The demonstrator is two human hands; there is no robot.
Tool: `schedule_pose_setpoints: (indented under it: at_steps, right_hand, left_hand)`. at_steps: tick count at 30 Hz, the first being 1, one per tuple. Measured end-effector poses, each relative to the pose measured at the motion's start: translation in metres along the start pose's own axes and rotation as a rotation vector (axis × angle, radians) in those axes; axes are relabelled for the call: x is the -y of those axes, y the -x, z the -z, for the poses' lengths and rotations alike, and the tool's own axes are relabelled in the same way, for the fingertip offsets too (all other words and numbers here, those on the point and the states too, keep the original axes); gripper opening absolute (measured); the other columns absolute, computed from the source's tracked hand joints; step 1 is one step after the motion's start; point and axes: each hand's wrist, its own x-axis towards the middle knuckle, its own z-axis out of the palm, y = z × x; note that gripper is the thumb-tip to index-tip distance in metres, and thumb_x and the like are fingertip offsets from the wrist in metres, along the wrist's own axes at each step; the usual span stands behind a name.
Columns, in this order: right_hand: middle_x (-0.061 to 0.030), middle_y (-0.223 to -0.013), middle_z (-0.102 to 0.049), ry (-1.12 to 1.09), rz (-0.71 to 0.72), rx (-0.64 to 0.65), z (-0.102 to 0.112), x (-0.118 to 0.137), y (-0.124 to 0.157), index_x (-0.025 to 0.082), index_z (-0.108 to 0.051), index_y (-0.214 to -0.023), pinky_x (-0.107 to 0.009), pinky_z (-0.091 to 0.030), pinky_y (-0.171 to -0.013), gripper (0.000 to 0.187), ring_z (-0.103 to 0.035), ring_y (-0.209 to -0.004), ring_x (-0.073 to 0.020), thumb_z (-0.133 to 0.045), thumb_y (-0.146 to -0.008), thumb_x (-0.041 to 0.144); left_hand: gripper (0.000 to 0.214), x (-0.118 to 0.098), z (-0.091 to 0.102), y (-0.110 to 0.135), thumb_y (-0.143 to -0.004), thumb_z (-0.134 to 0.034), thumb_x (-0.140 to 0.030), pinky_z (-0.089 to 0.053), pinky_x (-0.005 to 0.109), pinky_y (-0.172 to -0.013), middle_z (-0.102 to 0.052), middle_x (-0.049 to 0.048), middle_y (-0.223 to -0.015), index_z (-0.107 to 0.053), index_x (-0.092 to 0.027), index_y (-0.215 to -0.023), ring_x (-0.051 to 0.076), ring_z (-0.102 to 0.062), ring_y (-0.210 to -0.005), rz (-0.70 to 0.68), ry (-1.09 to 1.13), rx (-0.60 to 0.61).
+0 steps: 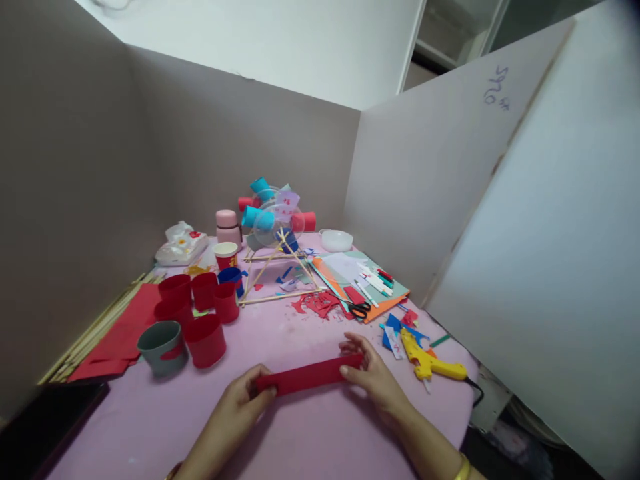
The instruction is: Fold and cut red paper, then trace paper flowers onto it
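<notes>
A red paper strip (310,377) is stretched between my hands above the front of the pink table. Its left end is pinched by my left hand (245,400), thumb on the near face. My right hand (373,377) grips the other end between thumb and fingers, with some fingertips raised behind it. To the left stand several red paper cups or rings (206,343), a grey one (163,350) with a red patch, and a blue one (231,277). Behind them rises a wheel model (279,223) of clear discs and coloured paper tubes on a stick frame.
A yellow glue gun (425,360) lies at right by blue scraps. Black-handled scissors (359,309), red scraps (323,303) and markers (377,280) lie near coloured sheets. Wooden sticks (95,327) and red sheets (125,327) line the left edge. A pink flask (229,230) stands behind.
</notes>
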Motion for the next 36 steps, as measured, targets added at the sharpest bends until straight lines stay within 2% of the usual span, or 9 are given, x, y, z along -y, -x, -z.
schedule_pose_setpoints:
  at_steps: [4, 9, 12, 15, 22, 25, 28, 32, 36]
  right_hand:
    - [-0.001, -0.075, -0.065, -0.066, -0.034, 0.08, -0.005, -0.003, 0.003, 0.017, -0.061, -0.087, -0.03, -0.046, -0.068, 0.034, -0.06, -0.069, -0.0168, -0.073, -0.068, 0.043]
    - [0.0035, -0.062, -0.062, -0.103, -0.034, 0.11, -0.004, -0.004, -0.002, 0.017, -0.061, -0.073, -0.023, -0.041, -0.058, 0.028, -0.054, -0.057, -0.0123, -0.077, -0.065, 0.039]
    - [0.0005, -0.069, -0.067, -0.139, -0.033, 0.148, -0.002, -0.004, -0.005, 0.016, -0.064, -0.078, -0.028, -0.044, -0.068, 0.029, -0.059, -0.065, -0.0153, -0.076, -0.066, 0.039]
    - [-0.0039, -0.078, -0.071, -0.175, -0.052, 0.202, -0.002, -0.001, -0.003, 0.015, -0.067, -0.087, -0.034, -0.046, -0.076, 0.033, -0.064, -0.071, -0.0193, -0.075, -0.067, 0.04]
    - [-0.006, -0.079, -0.071, -0.175, -0.086, 0.265, -0.004, 0.004, 0.002, 0.014, -0.068, -0.092, -0.036, -0.048, -0.075, 0.037, -0.065, -0.071, -0.0204, -0.074, -0.067, 0.04]
    - [-0.0021, -0.072, -0.068, -0.124, -0.071, 0.229, -0.002, 0.004, 0.002, 0.015, -0.068, -0.085, -0.029, -0.047, -0.067, 0.031, -0.06, -0.063, -0.0157, -0.074, -0.066, 0.038]
    - [0.0035, -0.062, -0.062, -0.037, -0.075, 0.169, 0.003, 0.003, 0.001, 0.016, -0.068, -0.081, -0.021, -0.04, -0.053, 0.023, -0.049, -0.051, -0.0098, -0.076, -0.061, 0.024]
    - [0.0047, -0.062, -0.06, 0.049, -0.093, 0.149, 0.006, 0.002, 0.002, 0.016, -0.07, -0.083, -0.019, -0.034, -0.048, 0.024, -0.044, -0.049, -0.0079, -0.073, -0.059, 0.013]
    - [0.0052, -0.055, -0.056, 0.055, -0.096, 0.177, 0.007, 0.002, 0.005, 0.015, -0.069, -0.072, -0.019, -0.031, -0.046, 0.011, -0.043, -0.048, -0.008, -0.074, -0.064, 0.02]
  left_hand:
    - [0.02, 0.002, 0.002, -0.002, -0.075, -0.059, -0.037, -0.033, 0.022, -0.052, -0.046, -0.005, -0.061, -0.053, -0.019, -0.069, 0.013, -0.042, -0.058, -0.038, -0.053, -0.001]
    - [0.02, 0.009, 0.004, -0.002, -0.075, -0.061, -0.037, -0.037, 0.022, -0.057, -0.049, -0.0041, -0.064, -0.054, -0.02, -0.069, 0.014, -0.045, -0.061, -0.084, -0.108, -0.033]
    - [0.019, 0.007, 0.003, -0.001, -0.074, -0.064, -0.037, -0.041, 0.023, -0.06, -0.056, -0.0024, -0.067, -0.057, -0.019, -0.071, 0.016, -0.05, -0.064, -0.071, -0.054, -0.014]
    - [0.024, -0.002, 0.001, 0.001, -0.072, -0.067, -0.039, -0.047, 0.029, -0.068, -0.065, 0.0016, -0.077, -0.061, -0.019, -0.085, 0.02, -0.058, -0.071, 0.032, 0.148, 0.02]
    - [0.029, -0.013, -0.001, 0.007, -0.073, -0.068, -0.036, -0.049, 0.034, -0.071, -0.07, 0.0033, -0.083, -0.062, -0.022, -0.098, 0.023, -0.064, -0.072, 0.226, 0.464, 0.053]
    - [0.029, -0.011, 0.0, 0.005, -0.068, -0.07, -0.042, -0.048, 0.032, -0.072, -0.069, 0.0038, -0.08, -0.065, -0.019, -0.087, 0.022, -0.062, -0.073, 0.126, 0.33, -0.02]
    - [0.025, -0.01, 0.0, 0.004, -0.061, -0.074, -0.037, -0.045, 0.025, -0.063, -0.067, 0.0024, -0.075, -0.066, -0.018, -0.076, 0.019, -0.058, -0.069, 0.046, 0.173, -0.097]
    - [0.029, -0.012, -0.002, 0.007, -0.06, -0.072, -0.027, -0.04, 0.022, -0.054, -0.065, 0.0005, -0.077, -0.066, -0.018, -0.087, 0.015, -0.053, -0.062, 0.052, 0.122, -0.089]
    - [0.018, -0.015, -0.003, 0.01, -0.063, -0.071, -0.029, -0.039, 0.022, -0.052, -0.062, -0.0003, -0.065, -0.065, -0.017, -0.074, 0.014, -0.052, -0.056, 0.065, 0.133, -0.058]
